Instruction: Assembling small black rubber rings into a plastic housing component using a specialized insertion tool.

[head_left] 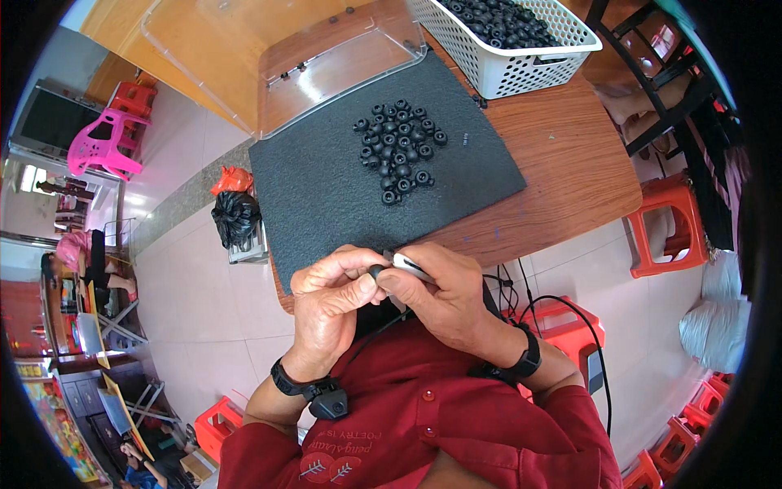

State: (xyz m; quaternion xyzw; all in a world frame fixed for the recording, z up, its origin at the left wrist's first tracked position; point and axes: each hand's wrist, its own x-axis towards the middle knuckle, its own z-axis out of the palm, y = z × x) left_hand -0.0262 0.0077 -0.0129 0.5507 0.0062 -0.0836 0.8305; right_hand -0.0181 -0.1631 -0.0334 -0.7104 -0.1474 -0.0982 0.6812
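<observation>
Just off the near edge of the dark mat (314,191), my two hands meet in front of my red shirt. Pinched between the thumb and fingers of my left hand (326,300) is a small round black part (376,271). My right hand (446,295) is closed around a small white-handled tool (410,266), held against or close beside that part; its working end is hidden by the fingers. Farther out on the mat lies a loose pile of black rounded parts (399,147), many with a ring-shaped opening.
A white perforated basket (529,75) full of similar black parts stands at the table's (562,163) far right. At the far left is a clear plastic bin (261,102) with a few parts inside. Red stools (669,224) and black cables (554,300) are to the right.
</observation>
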